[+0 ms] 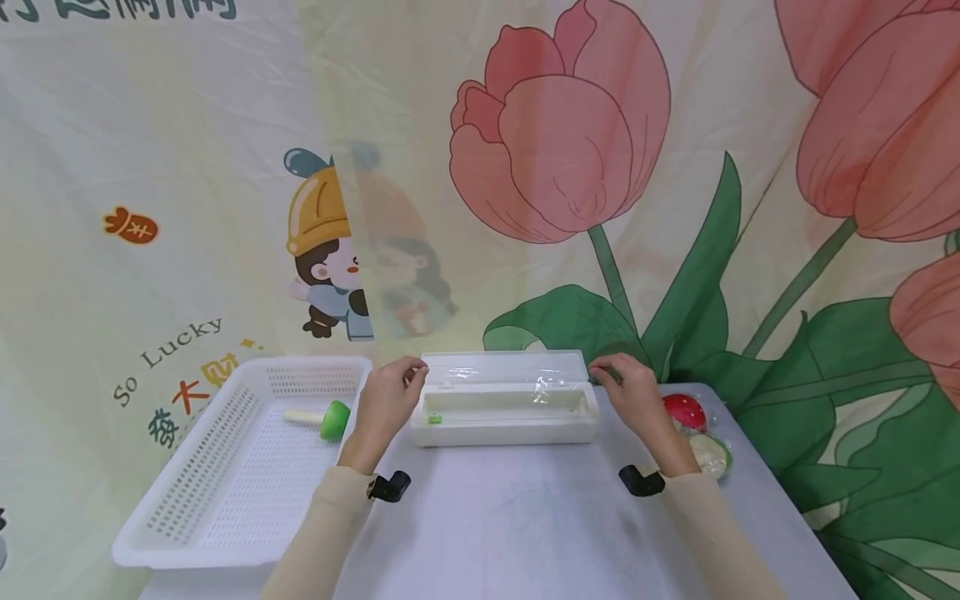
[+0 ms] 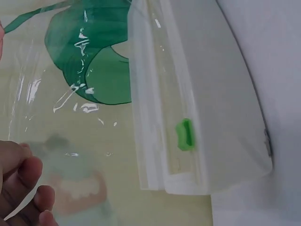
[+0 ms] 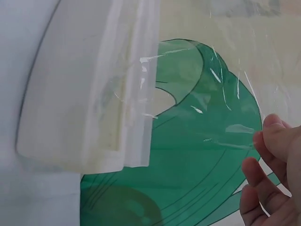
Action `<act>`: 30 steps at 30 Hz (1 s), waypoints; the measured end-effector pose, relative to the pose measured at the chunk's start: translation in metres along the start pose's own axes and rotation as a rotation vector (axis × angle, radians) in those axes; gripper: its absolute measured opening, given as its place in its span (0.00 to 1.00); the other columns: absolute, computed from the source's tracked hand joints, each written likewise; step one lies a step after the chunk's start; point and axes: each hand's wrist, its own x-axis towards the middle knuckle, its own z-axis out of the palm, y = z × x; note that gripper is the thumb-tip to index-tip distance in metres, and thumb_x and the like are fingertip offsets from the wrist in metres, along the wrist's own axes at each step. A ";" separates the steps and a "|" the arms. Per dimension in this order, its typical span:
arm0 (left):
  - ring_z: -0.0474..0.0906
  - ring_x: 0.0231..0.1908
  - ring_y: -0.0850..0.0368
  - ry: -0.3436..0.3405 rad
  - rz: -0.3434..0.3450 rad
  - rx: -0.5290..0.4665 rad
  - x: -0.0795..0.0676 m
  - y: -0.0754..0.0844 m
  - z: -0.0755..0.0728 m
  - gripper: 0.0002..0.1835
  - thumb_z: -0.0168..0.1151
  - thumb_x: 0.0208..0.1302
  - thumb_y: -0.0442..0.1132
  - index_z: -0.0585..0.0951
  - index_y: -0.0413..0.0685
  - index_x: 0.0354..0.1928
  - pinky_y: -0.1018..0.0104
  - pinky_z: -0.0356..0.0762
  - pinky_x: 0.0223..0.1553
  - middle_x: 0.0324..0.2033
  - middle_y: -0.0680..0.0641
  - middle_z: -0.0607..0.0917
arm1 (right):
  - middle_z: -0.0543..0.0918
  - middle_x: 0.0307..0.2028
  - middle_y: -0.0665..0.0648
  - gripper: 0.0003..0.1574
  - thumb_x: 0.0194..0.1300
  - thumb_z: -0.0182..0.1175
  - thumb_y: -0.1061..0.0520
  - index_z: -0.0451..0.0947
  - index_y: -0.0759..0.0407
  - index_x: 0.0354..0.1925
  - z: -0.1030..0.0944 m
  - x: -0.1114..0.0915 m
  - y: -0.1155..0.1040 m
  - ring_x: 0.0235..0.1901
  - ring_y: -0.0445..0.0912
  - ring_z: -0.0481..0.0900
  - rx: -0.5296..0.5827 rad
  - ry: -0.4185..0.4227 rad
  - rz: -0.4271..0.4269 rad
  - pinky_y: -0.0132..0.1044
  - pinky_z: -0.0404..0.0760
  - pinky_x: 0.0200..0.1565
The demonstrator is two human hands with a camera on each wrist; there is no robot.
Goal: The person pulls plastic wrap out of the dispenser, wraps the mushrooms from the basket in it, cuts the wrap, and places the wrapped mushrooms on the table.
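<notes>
A white cling film dispenser stands on the table with its lid raised. A small green piece sits at its left end. Clear cling film stretches up out of the dispenser between both hands. At the film's left corner, my left hand pinches it between thumb and index finger. My right hand pinches the right corner likewise, its other fingers loosely bent in the right wrist view. The film is see-through, so its edges are hard to trace.
Left of the dispenser is a white perforated basket holding a green-headed object with a pale handle. Behind my right forearm lie a red item with white spots and a wrapped pale green round. A printed curtain hangs behind the table.
</notes>
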 end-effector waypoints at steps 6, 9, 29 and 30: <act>0.81 0.28 0.54 0.007 -0.017 -0.061 0.002 0.003 0.000 0.07 0.65 0.70 0.40 0.88 0.47 0.44 0.59 0.78 0.30 0.28 0.48 0.88 | 0.87 0.38 0.60 0.06 0.66 0.68 0.65 0.87 0.64 0.42 -0.001 0.009 -0.001 0.36 0.51 0.85 0.003 0.031 0.019 0.49 0.86 0.38; 0.81 0.30 0.54 -0.093 -0.046 -0.035 -0.009 -0.004 0.010 0.10 0.67 0.68 0.39 0.86 0.46 0.48 0.60 0.79 0.31 0.31 0.49 0.88 | 0.87 0.38 0.60 0.06 0.66 0.68 0.65 0.87 0.64 0.42 0.000 0.008 -0.001 0.37 0.52 0.85 0.007 0.024 0.034 0.50 0.87 0.38; 0.82 0.34 0.53 -0.175 -0.158 0.151 -0.045 -0.024 0.046 0.02 0.71 0.59 0.36 0.89 0.48 0.33 0.56 0.82 0.34 0.33 0.49 0.85 | 0.87 0.37 0.59 0.08 0.62 0.71 0.67 0.87 0.63 0.41 -0.001 -0.011 -0.015 0.40 0.52 0.84 -0.003 -0.010 -0.013 0.50 0.87 0.39; 0.82 0.34 0.52 -0.172 -0.159 0.153 -0.045 -0.025 0.045 0.02 0.71 0.59 0.36 0.89 0.48 0.34 0.55 0.82 0.34 0.33 0.48 0.85 | 0.87 0.37 0.58 0.08 0.62 0.71 0.67 0.87 0.62 0.41 -0.001 -0.012 -0.015 0.39 0.52 0.84 -0.006 -0.009 -0.023 0.50 0.87 0.39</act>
